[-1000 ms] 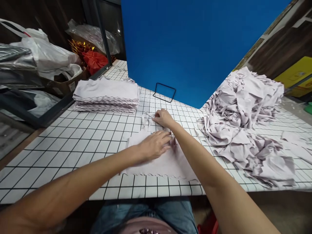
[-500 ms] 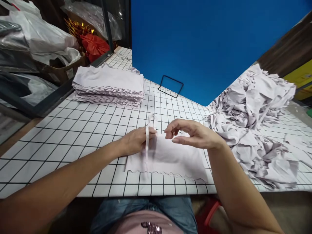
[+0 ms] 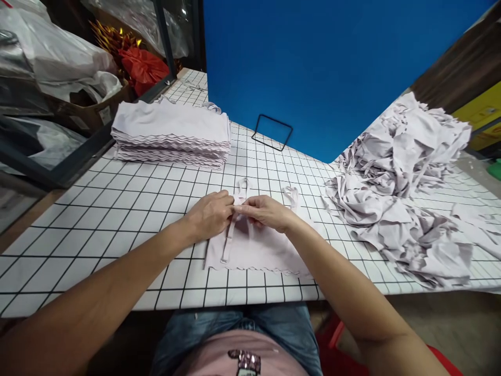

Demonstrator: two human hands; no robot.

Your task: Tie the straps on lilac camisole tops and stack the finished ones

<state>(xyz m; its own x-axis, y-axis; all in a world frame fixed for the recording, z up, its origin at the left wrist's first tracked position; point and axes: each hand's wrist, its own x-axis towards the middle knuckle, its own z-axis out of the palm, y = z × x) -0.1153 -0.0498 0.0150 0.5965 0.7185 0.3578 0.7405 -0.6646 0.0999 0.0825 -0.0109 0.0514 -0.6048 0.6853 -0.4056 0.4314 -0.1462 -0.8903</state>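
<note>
A pale lilac camisole (image 3: 266, 256) lies flat on the gridded table, its wavy hem facing me. My left hand (image 3: 210, 214) is closed around the base of its left shoulder strap (image 3: 228, 241), at the top edge. Fingertip to fingertip with it, my right hand (image 3: 268, 212) pinches the same strap. One end of this strap hangs down over the camisole's front, with a small slider near its tip; a loop of it sticks up beyond my fingers. The right shoulder strap (image 3: 290, 194) lies looped on the table. My fingers hide the exact spot being gripped.
A neat stack of folded lilac garments (image 3: 170, 130) stands at the back left. Loose lilac garments (image 3: 407, 203) are heaped on the right. Behind are a blue panel (image 3: 313, 68) and a black wire frame (image 3: 273, 132). Bags and a box (image 3: 90, 112) sit beyond the left edge.
My right hand has come left and down from above the camisole and closed on the strap beside my left hand. The right strap's loop has come into view.
</note>
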